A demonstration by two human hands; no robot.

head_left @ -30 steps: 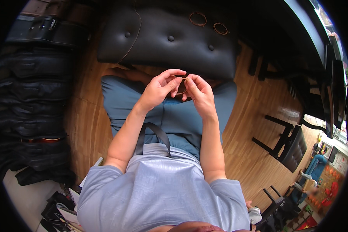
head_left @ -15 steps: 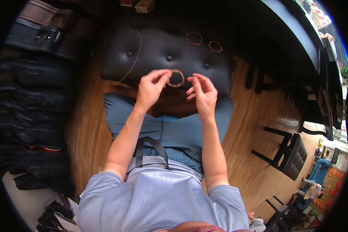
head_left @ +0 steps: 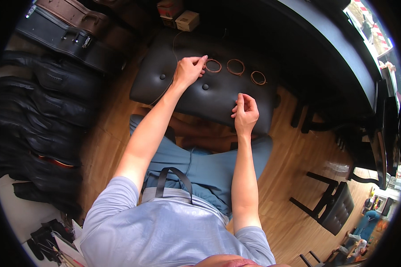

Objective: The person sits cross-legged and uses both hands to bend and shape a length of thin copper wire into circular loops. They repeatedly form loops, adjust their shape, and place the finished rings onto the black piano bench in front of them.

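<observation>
A copper-coloured coiled string (head_left: pixel 213 66) rests on the black tufted bench (head_left: pixel 156 62), and the fingertips of my left hand (head_left: pixel 190 71) pinch its left edge. To its right lie a second coiled string (head_left: pixel 235 67) and a third coiled string (head_left: pixel 258 78), making a row. My right hand (head_left: pixel 246 113) hovers over the bench's near right part, thumb against curled fingers, with nothing visible in it. A thin uncoiled string (head_left: pixel 174 46) runs down the bench's left side, passing behind my left hand and forearm.
Small cardboard boxes (head_left: pixel 187 21) stand beyond the bench's far left. Dark instrument cases (head_left: pixel 53 40) and black soft bags (head_left: pixel 40 115) line the left side. A long black piece of furniture (head_left: pixel 329 49) curves along the right. A black stool (head_left: pixel 336 209) stands on the wooden floor.
My left hand has reached forward and brought the coiled string down onto the bench, left of the other two. My right hand has drawn away from it, its fingers now closed. The view has shifted.
</observation>
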